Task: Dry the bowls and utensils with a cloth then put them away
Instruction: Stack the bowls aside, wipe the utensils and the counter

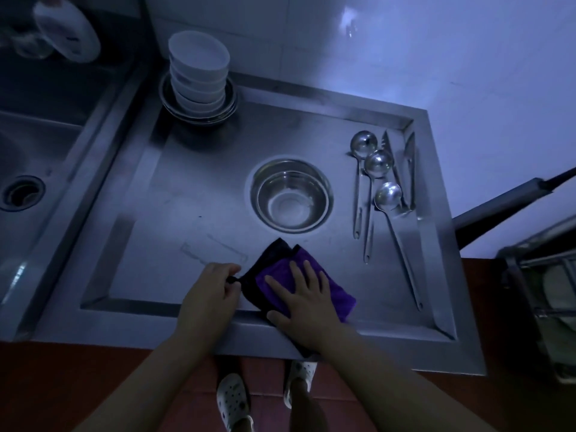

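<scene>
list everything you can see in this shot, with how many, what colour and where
white bowls: a stack, exact count unclear, white, back left of the draining tray, on metal plates
metal plates: a few stacked, silver, under the white bowls
metal bowls: nested, at least two, silver, middle of the tray
ladles: three, silver, right side of the tray
knives: seemingly two, silver, beside the ladles
cloth: one, purple with dark edge, front of the tray
draining tray: one, steel
sink: one, steel, left
rack: one, metal, far right
left hand: pinches the cloth's corner
right hand: lies flat on the cloth
</scene>
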The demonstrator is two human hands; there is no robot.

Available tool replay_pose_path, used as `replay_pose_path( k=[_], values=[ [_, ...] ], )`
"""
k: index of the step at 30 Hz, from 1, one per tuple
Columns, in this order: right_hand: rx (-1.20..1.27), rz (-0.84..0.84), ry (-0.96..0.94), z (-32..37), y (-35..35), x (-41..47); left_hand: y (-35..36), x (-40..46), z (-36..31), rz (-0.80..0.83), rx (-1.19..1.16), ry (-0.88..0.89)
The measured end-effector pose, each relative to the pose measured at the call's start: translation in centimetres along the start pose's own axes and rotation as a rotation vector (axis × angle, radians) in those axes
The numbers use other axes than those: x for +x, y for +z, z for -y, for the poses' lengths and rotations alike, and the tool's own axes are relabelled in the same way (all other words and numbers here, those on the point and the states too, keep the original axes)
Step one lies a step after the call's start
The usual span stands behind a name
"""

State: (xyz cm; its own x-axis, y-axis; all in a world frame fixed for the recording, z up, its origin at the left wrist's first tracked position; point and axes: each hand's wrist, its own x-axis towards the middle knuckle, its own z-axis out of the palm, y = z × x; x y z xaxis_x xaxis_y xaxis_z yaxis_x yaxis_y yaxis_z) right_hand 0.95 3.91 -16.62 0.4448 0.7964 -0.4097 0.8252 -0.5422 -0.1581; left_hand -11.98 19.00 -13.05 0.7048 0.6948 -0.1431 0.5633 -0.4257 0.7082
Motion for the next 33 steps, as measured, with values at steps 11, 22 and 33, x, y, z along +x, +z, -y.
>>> replay_pose_path(
  k=[11, 22, 33],
  values=[
    [-0.022, -0.290, -0.029, -6.3, -1.7, 8.2, 4.5, 4.8, -3.4, 0.016, 0.076, -0.004],
    [0.047, -0.308, 0.038, -12.5, -2.8, 8.1, 8.7, 7.9, -7.1, 0.056, 0.187, -0.023],
    [-0.003, -0.306, -0.019, -12.4, -0.2, 1.8, 8.9, 11.9, -8.2, 0.191, 0.728, 0.340]
  ],
)
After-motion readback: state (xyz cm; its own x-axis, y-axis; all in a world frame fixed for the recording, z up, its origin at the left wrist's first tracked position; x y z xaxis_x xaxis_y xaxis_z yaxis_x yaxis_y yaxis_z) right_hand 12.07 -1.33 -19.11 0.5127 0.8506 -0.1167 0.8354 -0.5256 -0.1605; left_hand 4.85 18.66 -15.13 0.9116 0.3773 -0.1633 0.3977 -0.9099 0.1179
